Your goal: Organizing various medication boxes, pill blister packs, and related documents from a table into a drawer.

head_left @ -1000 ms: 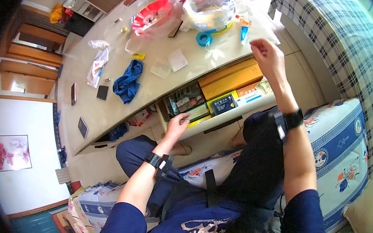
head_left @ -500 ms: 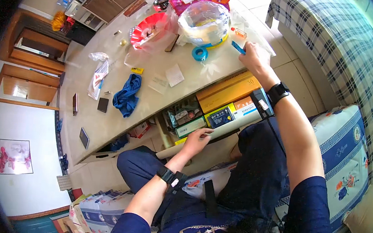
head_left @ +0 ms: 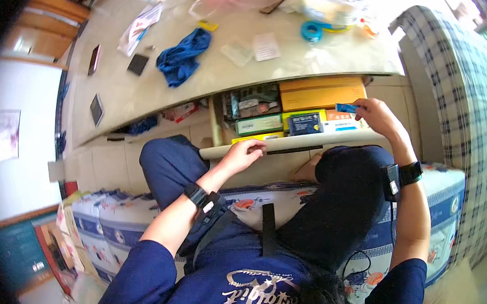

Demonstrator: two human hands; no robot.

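My left hand (head_left: 242, 153) rests with curled fingers on the white front edge of an open drawer (head_left: 274, 146) under the tabletop. My right hand (head_left: 378, 115) is over the drawer's right end and pinches a small blue flat item (head_left: 346, 108). Inside the drawer lie an orange-brown box (head_left: 319, 93), a dark blue box (head_left: 306, 123), a green packet (head_left: 258, 124) and other small packs. Both wrists carry black bands.
A pale table (head_left: 216, 72) holds a blue cloth (head_left: 181, 57), a blue tape roll (head_left: 312, 30), paper slips, dark phones (head_left: 94, 59), and plastic bags at the far side. A checked sofa (head_left: 468, 98) stands to the right. I sit on a printed cushion (head_left: 447, 191).
My right hand came down from the tabletop to the drawer's right end, now holding the small blue item. My left hand stayed at the drawer's front edge.
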